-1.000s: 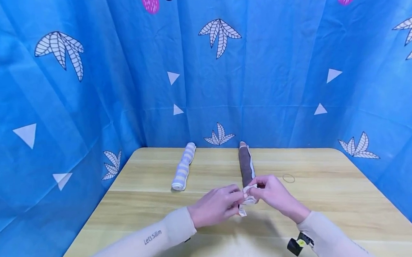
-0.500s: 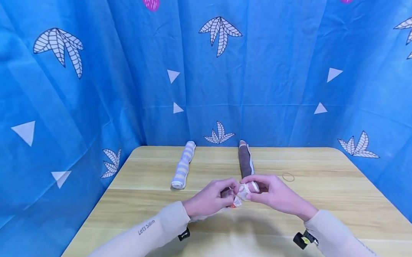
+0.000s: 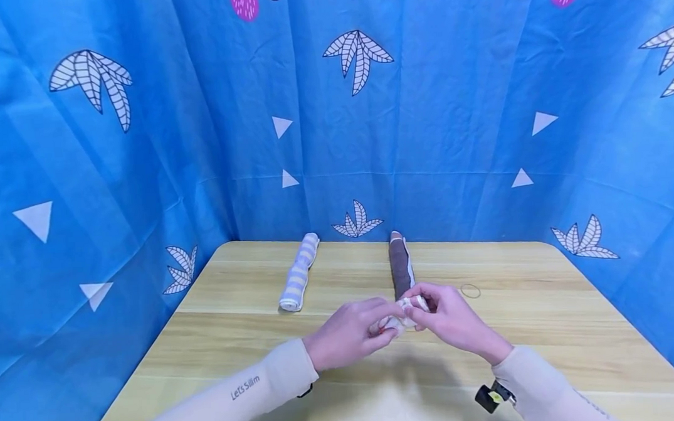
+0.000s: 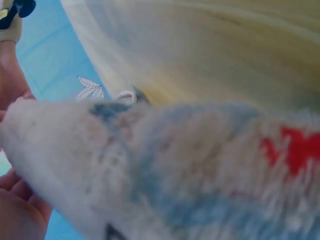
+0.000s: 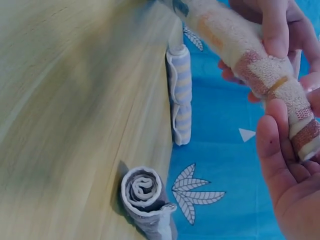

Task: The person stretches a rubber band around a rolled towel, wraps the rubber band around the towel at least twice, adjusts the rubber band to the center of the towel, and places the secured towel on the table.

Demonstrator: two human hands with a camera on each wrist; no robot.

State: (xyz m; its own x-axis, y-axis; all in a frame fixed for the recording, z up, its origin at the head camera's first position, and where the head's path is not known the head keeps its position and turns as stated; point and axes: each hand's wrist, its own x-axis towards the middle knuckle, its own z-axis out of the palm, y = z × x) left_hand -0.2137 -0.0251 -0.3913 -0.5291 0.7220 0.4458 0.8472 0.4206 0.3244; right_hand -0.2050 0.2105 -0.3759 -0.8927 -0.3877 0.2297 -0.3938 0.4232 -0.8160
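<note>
A rolled towel (image 5: 250, 60), off-white with reddish, orange and blue patches, is held up above the table between both hands. Its fuzzy side, with a red patch, fills much of the left wrist view as a towel roll (image 4: 200, 165). My left hand (image 3: 345, 336) grips the roll from the left, thumb and fingers around it. Near its right end, my right hand (image 3: 452, 321) pinches it with thumb and fingertips. A narrow tan rubber band (image 5: 278, 86) circles the roll between the two hands in the right wrist view. The hands cover much of the towel in the head view.
Behind the hands lies a brown rolled towel (image 3: 400, 267) with a white edge. To its left lies a lilac-and-cream striped rolled towel (image 3: 299, 273). A loose rubber band (image 3: 470, 291) lies on the wooden table (image 3: 235, 347) at right. Blue curtains (image 3: 451, 105) enclose the table.
The held towel has turned and shifted slightly between the hands. My left fingers have reached over toward the right fingertips. The other towels and the loose band stay where they were.
</note>
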